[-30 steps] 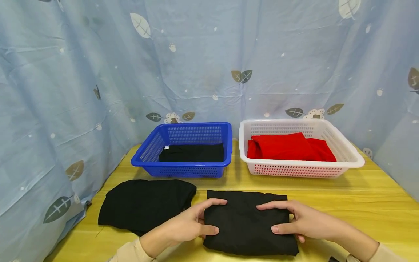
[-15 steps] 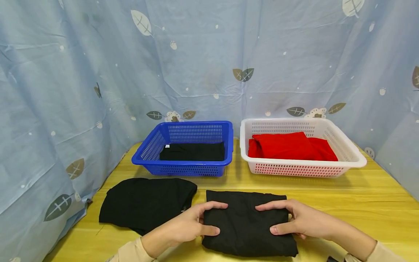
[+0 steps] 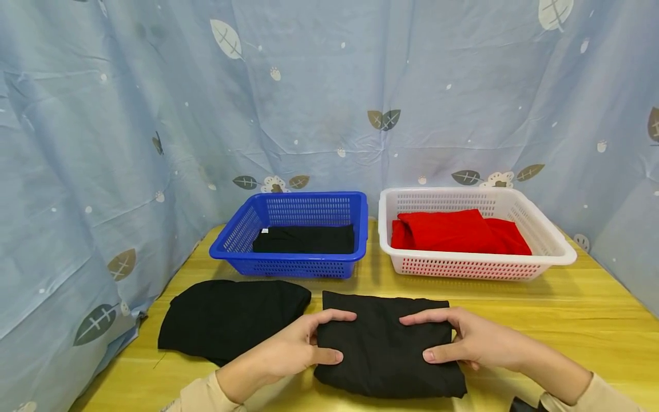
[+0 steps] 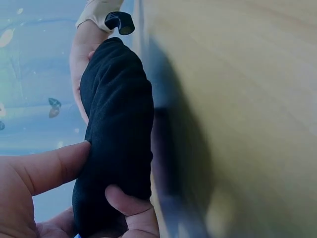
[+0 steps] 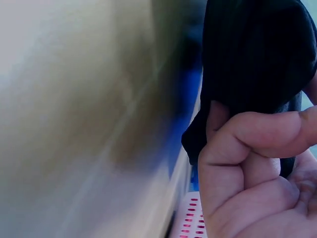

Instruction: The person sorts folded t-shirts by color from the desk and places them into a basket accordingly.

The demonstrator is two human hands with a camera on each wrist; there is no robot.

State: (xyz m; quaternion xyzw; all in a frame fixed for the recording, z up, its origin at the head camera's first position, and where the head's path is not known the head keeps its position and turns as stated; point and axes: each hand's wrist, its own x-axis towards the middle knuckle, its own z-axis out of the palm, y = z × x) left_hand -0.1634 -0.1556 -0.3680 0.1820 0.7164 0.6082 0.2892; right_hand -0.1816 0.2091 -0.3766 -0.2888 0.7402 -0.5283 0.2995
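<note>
A folded black cloth (image 3: 386, 349) spans the space between my two hands, near the front of the table. My left hand (image 3: 296, 346) grips its left side, thumb and index finger on top and other fingers curled beneath. On the opposite side my right hand (image 3: 486, 343) holds it the same way. The left wrist view shows the black cloth (image 4: 116, 114) as a thick soft roll above the wooden surface, with a shadow beside it. In the right wrist view, curled fingers (image 5: 267, 131) grip under the cloth's edge.
A blue basket (image 3: 288, 257) with a folded black cloth (image 3: 304, 240) stands at the back. To its right is a white basket (image 3: 479, 257) holding red cloth (image 3: 448, 229). Another black cloth (image 3: 231, 317) lies on the wooden table (image 3: 566, 320) at left. A patterned curtain (image 3: 329, 86) hangs behind.
Both hands and the folded black cloth have shifted slightly upward in the head view over the last half second. The grip looks the same, and the baskets have stayed put.
</note>
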